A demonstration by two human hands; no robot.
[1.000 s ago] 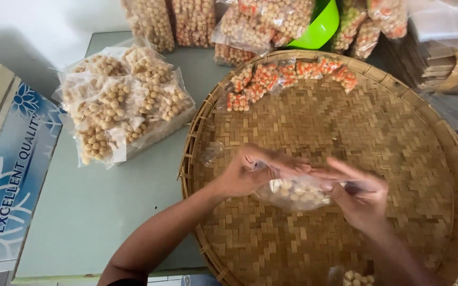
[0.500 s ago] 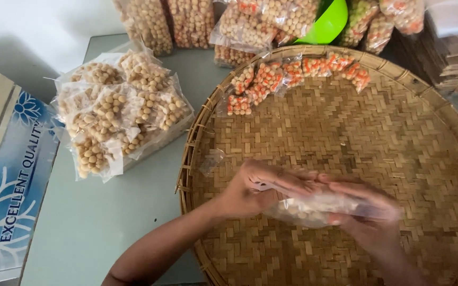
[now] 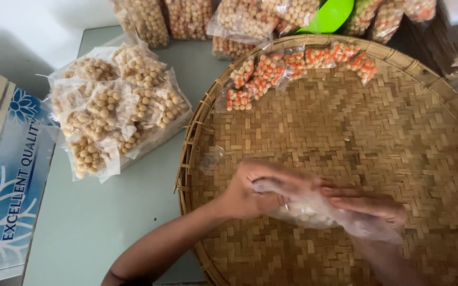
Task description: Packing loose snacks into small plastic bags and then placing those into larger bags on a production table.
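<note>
Both hands met over the near part of a wide woven bamboo tray, sharing one small clear plastic bag of pale round snacks. The left hand gripped the bag's left end with curled fingers, and the right hand, blurred, lay flat across its right end, pressing the plastic, so the bag sat between them just above the weave. Along the tray's far rim curved a row of clear packets of orange-and-white pieces. Left of the tray, on the pale green table, rested a heap of clear bags of beige balls. More filled bags stood at the far edge beside a bright green bowl. At the far left lay a blue-and-white box with a snowflake pattern.
</note>
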